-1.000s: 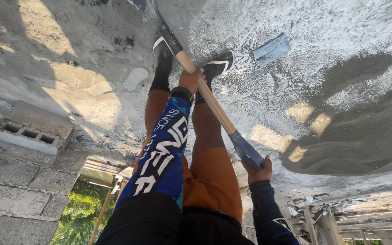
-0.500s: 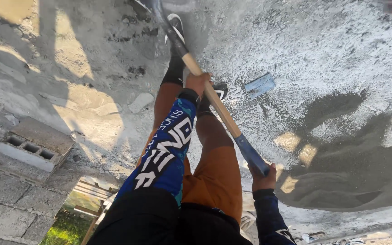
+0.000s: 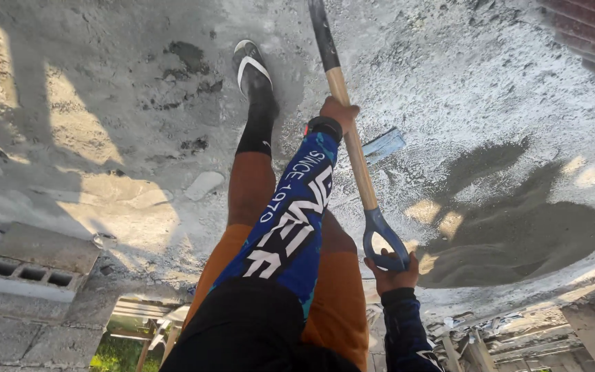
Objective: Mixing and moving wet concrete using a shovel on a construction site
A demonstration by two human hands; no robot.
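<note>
I hold a shovel with a wooden shaft [image 3: 354,155] and a blue D-shaped grip [image 3: 380,231]. My left hand [image 3: 339,112], in a blue printed sleeve, is closed around the shaft partway up. My right hand [image 3: 390,272], in a dark sleeve, grips the D-handle from below. The shaft's dark lower end [image 3: 320,27] runs out of the top edge, so the blade is hidden. My leg in orange shorts and a black sock ends in a black-and-white shoe [image 3: 251,65] planted on the grey ground left of the shaft.
A dark grey heap of sand or cement mix [image 3: 518,234] lies to the right. A flat pale-blue piece [image 3: 383,145] rests beside the shaft. A hollow concrete block [image 3: 32,265] sits at the left, a pale stone [image 3: 204,184] nearer. A brick wall [image 3: 587,27] stands at the top right.
The shovel has swung from a slanted line to nearly upright, its lower end reaching further from me. My left hand stays on the shaft, my right on the grip. The view has shifted.
</note>
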